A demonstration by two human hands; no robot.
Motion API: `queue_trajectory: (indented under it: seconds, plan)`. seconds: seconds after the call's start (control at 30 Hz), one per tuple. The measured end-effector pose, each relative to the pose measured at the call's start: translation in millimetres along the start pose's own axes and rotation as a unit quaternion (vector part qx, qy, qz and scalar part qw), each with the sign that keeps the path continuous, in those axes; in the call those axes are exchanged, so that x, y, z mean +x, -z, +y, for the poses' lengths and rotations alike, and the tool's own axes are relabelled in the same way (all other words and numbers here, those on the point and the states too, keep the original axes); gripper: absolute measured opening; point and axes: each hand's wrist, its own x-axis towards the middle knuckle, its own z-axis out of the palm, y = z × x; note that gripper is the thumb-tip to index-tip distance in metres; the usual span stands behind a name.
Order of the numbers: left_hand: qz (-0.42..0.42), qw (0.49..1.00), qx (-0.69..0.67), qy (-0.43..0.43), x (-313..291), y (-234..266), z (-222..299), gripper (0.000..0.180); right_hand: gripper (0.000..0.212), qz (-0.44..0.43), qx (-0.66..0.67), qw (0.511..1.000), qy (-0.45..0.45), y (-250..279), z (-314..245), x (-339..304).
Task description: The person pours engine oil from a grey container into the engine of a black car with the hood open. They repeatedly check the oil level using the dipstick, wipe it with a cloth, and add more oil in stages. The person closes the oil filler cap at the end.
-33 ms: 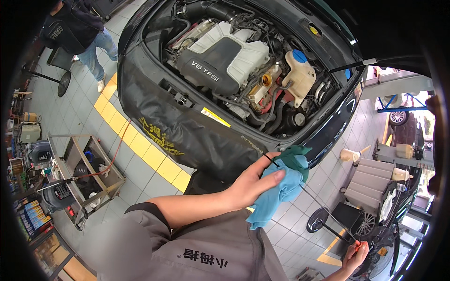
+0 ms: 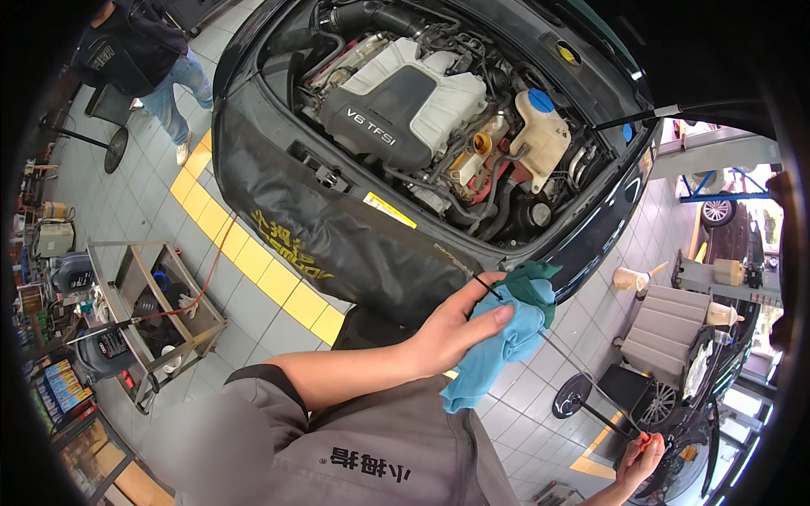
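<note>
1. Two bare hands are being held forward: the left hand [image 2: 460,320] before the near corner of the dark car [image 2: 591,240], the right hand [image 2: 639,461] low at the far right, well apart from it.
2. A light blue cloth [image 2: 498,341] is being gripped by the left fingers, the thumb being laid over its upper part; a dark green cloth [image 2: 533,285] is being bunched against its top.
3. A thin rod [image 2: 575,363] is being stretched between both hands; its dark end is being shown above the left thumb, while the covered stretch is apparently being wrapped by the blue cloth, though the folds are blocking the view.
4. A red handle [image 2: 646,440] at the rod's lower end is being gripped by the closed right fingers.
5. Under the raised hood, a grey-and-black engine cover [image 2: 405,101] is being exposed, near a pale reservoir [image 2: 540,139] with a blue cap.
6. The car's front is being covered by a black protective sheet [image 2: 346,244].
7. At left, a metal cart [image 2: 202,334] is being supported by the tiled floor [image 2: 274,329], near a yellow strip [image 2: 253,261].
8. Another person [image 2: 139,55] is being seen at upper left, in jeans.
</note>
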Motion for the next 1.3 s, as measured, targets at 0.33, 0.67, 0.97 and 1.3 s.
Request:
queue_trajectory:
  seconds: [0.33, 0.67, 0.97, 1.3]
  plan:
    - [0.025, 0.999, -0.001, -0.039, -10, 12, 7, 0.046, 0.023, -0.057, -0.010, 0.998, 0.006, -17, 3, 16]
    - [0.037, 0.998, 0.001, -0.045, -7, 16, 18, 0.048, 0.025, -0.060, -0.004, 0.998, -0.006, -32, 3, 25]
    - [0.236, 0.957, -0.170, 0.014, -15, 143, 6, 0.051, 0.028, -0.035, -0.046, 0.997, -0.046, -57, 25, 52]
    - [0.502, 0.556, 0.659, 0.074, -43, 422, 43, 0.073, 0.023, 0.084, -0.126, 0.978, -0.143, -116, 100, 112]
